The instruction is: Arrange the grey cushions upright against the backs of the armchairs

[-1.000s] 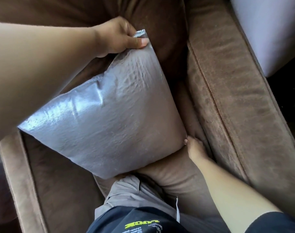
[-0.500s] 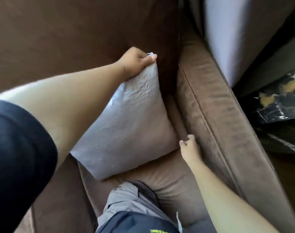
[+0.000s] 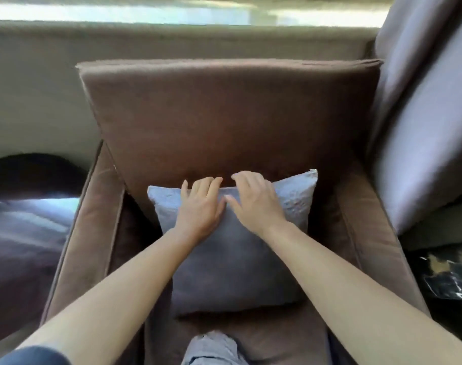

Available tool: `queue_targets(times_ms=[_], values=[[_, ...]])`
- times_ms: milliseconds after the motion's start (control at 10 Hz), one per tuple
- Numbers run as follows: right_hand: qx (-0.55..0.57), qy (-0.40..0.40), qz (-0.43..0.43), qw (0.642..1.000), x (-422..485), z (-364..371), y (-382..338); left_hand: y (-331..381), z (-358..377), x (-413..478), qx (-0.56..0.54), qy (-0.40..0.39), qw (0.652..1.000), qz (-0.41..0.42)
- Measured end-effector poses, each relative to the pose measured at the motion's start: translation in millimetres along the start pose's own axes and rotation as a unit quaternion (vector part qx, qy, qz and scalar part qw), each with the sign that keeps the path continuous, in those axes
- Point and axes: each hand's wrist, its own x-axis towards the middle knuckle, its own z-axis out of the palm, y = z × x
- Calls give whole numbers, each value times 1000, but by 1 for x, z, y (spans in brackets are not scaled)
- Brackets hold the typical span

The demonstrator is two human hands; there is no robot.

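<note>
Just two hands [image 3: 199, 209] [image 3: 256, 204] on one cushion [image 3: 232, 264].

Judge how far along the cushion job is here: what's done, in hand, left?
Done: the cushion stands upright against the armchair back. In hand: left hand and right hand rest on its top edge. Left: letting go; whether other armchairs remain cannot be told.

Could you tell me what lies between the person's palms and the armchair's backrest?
The grey cushion, propped against the backrest, as the head view shows.
</note>
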Motion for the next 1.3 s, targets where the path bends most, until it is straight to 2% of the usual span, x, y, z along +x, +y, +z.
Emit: queue_targets(times_ms=[100,200,300,400,500,700,800,1000,1200,1300], values=[[-111,-120,-25,986,15,19,-2,-25,7,-6,53,-46,998,0],[-165,-173,13,971,10,28,26,-46,15,-12,94,-54,994,5],[-199,-135,42,970,2,20,66,-70,15,-9,129,-40,991,14],[-246,-128,69,958,-4,8,100,-101,9,-14,157,-28,987,36],[-272,-150,90,946,-6,4,104,-113,5,-18,171,-25,984,52],[-227,-80,147,959,-26,-2,65,-96,-14,-21,194,-48,979,37],[-138,-57,198,969,-66,-10,40,-74,-28,-32,199,-89,976,9],[-60,-52,187,979,-182,-62,-10,16,-77,-119,158,-180,968,-74],[-31,-151,193,969,-256,-141,-44,91,-150,-209,-3,-197,972,-127],[-23,-180,197,964,-283,-171,-63,110,-182,-238,-17,-225,966,-126]])
